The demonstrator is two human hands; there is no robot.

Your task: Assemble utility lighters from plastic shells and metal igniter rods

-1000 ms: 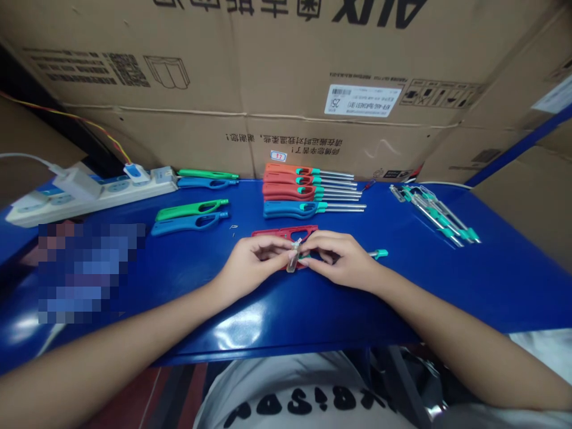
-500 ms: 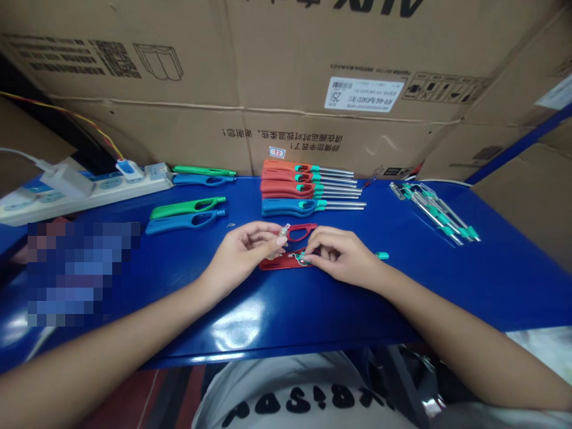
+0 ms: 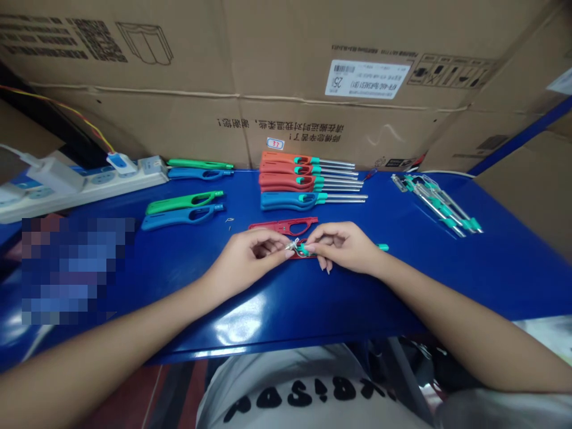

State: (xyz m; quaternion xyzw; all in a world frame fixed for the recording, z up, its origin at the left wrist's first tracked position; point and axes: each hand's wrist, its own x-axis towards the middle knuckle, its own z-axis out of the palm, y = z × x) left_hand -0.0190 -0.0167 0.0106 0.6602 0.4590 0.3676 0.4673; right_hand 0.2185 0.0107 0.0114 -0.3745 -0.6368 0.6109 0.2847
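My left hand [image 3: 248, 256] is closed, pinching a small pale lighter part [image 3: 292, 245] with a metallic end between thumb and forefinger; most of it is hidden by the fingers. My right hand [image 3: 346, 245] pinches a small green lighter part [image 3: 304, 249] that almost meets the pale one. Thin white wire loops near both parts. Below the fingertips lies one red lighter shell half [image 3: 297, 257], largely covered by my hands. Another red shell half [image 3: 274, 226] lies just behind it. A green end piece [image 3: 383, 247] shows past my right wrist.
Assembled lighters [image 3: 286, 201] in orange, red and blue are stacked at the back. Green and blue shell halves [image 3: 179, 216] lie left, near a white power strip [image 3: 100, 180]. Several metal lighter tubes [image 3: 440, 205] with green fittings lie right. A cardboard box [image 3: 179, 128] stands behind.
My left hand has lowered the pale part and brought it right beside the green part in my right hand. The rear red shell half is now less covered. The view has shifted slightly.
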